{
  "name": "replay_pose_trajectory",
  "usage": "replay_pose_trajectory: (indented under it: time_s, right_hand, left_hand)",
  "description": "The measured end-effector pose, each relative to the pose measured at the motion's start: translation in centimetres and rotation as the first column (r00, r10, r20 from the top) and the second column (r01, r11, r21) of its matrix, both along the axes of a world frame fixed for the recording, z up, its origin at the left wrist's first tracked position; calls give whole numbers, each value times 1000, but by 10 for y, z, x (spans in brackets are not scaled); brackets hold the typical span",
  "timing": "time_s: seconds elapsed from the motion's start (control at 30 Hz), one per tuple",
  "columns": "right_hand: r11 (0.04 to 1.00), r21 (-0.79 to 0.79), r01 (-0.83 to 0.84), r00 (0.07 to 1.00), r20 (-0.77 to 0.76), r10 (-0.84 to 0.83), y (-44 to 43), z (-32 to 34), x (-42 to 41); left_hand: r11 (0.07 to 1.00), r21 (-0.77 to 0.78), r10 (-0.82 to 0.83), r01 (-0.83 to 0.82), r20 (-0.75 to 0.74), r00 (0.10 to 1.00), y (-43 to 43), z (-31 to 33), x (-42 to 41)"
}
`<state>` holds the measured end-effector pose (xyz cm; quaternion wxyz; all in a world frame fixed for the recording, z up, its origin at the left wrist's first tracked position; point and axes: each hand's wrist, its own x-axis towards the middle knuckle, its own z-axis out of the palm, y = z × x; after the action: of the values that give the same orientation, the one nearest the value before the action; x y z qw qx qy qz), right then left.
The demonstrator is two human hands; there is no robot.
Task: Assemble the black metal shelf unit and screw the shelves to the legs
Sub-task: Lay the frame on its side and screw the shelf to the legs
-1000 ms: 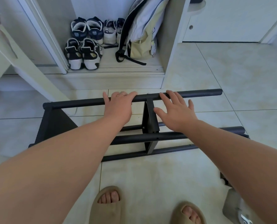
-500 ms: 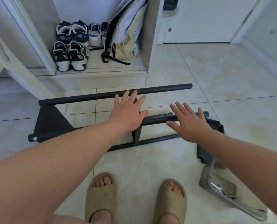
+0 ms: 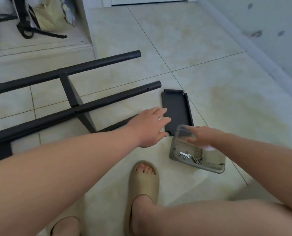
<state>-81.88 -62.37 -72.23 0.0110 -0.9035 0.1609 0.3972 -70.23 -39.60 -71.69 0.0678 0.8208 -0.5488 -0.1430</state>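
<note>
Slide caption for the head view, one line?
Left hand reaches for the loose black shelf panel; right hand over the tray of wrench and screws.

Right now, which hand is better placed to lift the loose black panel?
Left. The left hand, fingers straight, is at the edge of the black panel; the right hand is over the clear tray holding the spanner and screws.

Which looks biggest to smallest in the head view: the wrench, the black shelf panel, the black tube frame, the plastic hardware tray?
1. black tube frame
2. black shelf panel and plastic hardware tray: alike; tray nearer, so unranked
3. wrench
</note>
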Motion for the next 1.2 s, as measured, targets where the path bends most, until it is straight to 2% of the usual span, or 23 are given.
replay_pose_trajectory:
  time_s: [0.13, 0.37, 0.47, 0.57, 0.73, 0.9, 1.0, 1.2]
  right_hand:
    - [1000, 1, 7, 982, -190, -7, -30, -41, -11]
    - [995, 83, 51, 965, -261, -27, -45, -121, -32]
    - [992, 127, 13, 971, -238, 18, -46, -146, -38]
    - [987, 163, 18, 989, -149, 6, -49, -158, -42]
    - [984, 179, -9, 994, -105, 28, -48, -169, -47]
    - [979, 203, -15, 999, -34, 22, -44, -175, -49]
    - [963, 268, 30, 999, 9, -34, -40, -175, -45]
    - [912, 365, 188, 981, -19, -195, -29, -178, -37]
  left_hand:
    - [986, 94, -134, 136, -30, 991, -22, -43, -21]
    - [962, 118, -243, 248, -56, 968, -37, -105, -44]
    - [975, 59, -210, 216, -93, 973, -45, -120, -50]
    - [984, -8, -177, 177, -68, 982, -50, -125, -53]
    - [995, -22, -101, 100, -36, 994, -59, -130, -59]
    - [995, -31, -95, 95, -31, 995, -61, -132, -60]
    - [995, -36, -91, 89, -36, 995, -61, -131, -59]
    - [996, -20, -86, 85, -26, 996, -62, -130, -61]
